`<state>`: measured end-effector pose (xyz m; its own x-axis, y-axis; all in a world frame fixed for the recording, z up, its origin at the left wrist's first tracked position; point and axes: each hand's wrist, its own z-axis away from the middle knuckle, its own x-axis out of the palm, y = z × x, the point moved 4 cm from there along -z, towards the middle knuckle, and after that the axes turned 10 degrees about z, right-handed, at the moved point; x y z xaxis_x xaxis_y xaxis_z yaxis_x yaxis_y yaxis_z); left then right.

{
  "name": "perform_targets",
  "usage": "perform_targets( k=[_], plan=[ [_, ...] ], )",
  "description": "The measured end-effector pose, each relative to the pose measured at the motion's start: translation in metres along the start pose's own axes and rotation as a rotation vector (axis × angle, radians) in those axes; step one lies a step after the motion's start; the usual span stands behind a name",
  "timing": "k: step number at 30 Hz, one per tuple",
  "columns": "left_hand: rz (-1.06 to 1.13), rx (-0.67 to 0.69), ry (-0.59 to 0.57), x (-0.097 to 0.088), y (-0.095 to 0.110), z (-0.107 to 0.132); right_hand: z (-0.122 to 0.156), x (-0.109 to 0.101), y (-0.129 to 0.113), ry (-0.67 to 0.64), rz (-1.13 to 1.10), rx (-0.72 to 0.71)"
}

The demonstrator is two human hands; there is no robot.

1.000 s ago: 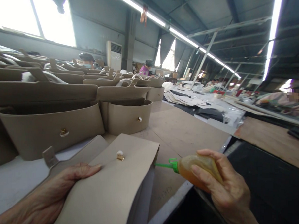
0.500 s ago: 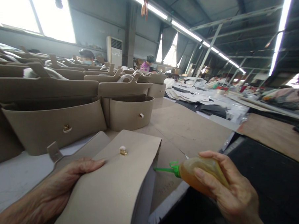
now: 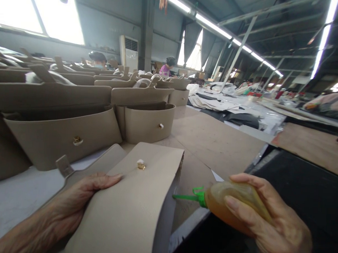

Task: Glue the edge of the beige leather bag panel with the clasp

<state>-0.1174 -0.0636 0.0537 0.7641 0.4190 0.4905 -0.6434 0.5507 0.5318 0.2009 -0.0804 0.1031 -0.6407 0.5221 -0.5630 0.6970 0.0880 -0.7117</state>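
Note:
My left hand point(image 3: 82, 197) grips a beige handbag point(image 3: 132, 203) by its left side, thumb on the front panel and fingers hidden behind it. A small gold clasp with a white wrapping point(image 3: 141, 164) sits on that panel. A flap with a narrow tab point(image 3: 64, 166) spreads out behind the bag. My right hand point(image 3: 273, 224) is wrapped round a squeeze bottle point(image 3: 232, 207) of amber liquid with a green nozzle point(image 3: 186, 197). The nozzle tip points left at the bag's right edge; whether it touches cannot be made out.
Several matching beige bags point(image 3: 59, 133) stand in rows on the left and behind. Brown board point(image 3: 213, 132) covers the table at centre. Sheets of paper and black material point(image 3: 228, 106) lie farther back. Two people point(image 3: 165, 68) sit in the background. A black surface point(image 3: 295, 184) lies at right.
My right hand and the bottle have shifted right and slightly down in view, with the nozzle tip still near the bag's edge. My left hand keeps its hold on the bag.

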Motion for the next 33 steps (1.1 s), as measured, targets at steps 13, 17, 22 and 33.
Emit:
perform_targets(
  k=[13,17,22,33],
  plan=[
    [0.045,0.001,-0.080,-0.002,0.001,-0.004,0.016,-0.006,0.001,-0.004,-0.024,0.060],
    [0.032,0.027,-0.073,0.000,0.001,-0.003,0.011,-0.009,0.004,0.000,0.040,-0.062],
    [0.044,0.008,-0.093,0.001,0.000,-0.002,-0.006,-0.004,0.014,0.082,0.071,-0.148],
    [-0.011,0.013,-0.074,0.003,0.002,-0.002,0.003,-0.001,0.009,0.036,0.044,-0.050]
  ],
)
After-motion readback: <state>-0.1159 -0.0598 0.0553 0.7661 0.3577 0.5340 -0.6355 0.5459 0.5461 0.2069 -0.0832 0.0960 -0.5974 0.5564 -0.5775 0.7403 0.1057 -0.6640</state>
